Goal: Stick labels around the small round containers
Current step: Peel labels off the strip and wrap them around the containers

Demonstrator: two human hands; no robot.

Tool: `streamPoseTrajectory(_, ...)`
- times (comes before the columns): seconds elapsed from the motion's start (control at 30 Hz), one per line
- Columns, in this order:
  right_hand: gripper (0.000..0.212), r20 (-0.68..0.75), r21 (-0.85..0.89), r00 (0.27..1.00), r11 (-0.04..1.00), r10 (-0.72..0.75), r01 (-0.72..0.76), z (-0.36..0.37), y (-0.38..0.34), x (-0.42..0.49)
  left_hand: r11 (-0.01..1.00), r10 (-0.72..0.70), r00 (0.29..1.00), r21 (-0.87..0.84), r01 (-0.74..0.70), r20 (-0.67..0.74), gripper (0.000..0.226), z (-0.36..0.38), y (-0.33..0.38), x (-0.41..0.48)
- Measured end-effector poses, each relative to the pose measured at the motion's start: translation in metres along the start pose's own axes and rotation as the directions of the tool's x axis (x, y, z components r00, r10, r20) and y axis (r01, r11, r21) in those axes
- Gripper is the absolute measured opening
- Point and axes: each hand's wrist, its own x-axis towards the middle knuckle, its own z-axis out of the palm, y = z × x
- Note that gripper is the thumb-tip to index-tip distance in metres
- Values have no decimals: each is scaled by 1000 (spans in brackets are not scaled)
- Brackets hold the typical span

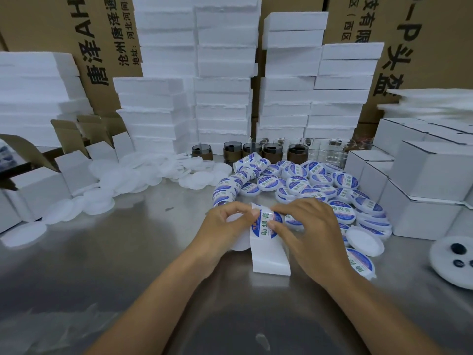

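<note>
hands (222,228) 2 | dark jars (297,153) 5 | label strip (268,254) 1

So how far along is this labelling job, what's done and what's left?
Done: a large pile of blue-labelled containers lies behind the hands. In hand: the left hand pinches the backing strip while the right hand pinches a blue label on it. Left: many plain white round pieces heaped on the left, plus one unlabelled white container on the right, look yet to be done.
</note>
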Motion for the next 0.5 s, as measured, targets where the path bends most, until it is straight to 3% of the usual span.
streamPoseTrajectory(0.07,25,3,-16,1000,1000,-17,17,0,1,0,1000,4,1000,-4,-4,-10,15,-1,-1,1)
streamPoseTrajectory(0.17,30,74,38,995,997,70,-73,0,0,-1,999,-13,1000,-29,14,9,15,-2,-2,2)
streamPoseTrajectory(0.3,29,171,54,978,990,117,-128,0,1,-1,999,7,1000,49,-6,-8,20,-3,-3,4)
streamPoseTrajectory(0.5,22,117,72,989,993,89,-98,0,0,0,989,86,996,123,-85,-9,21,-4,-2,4)
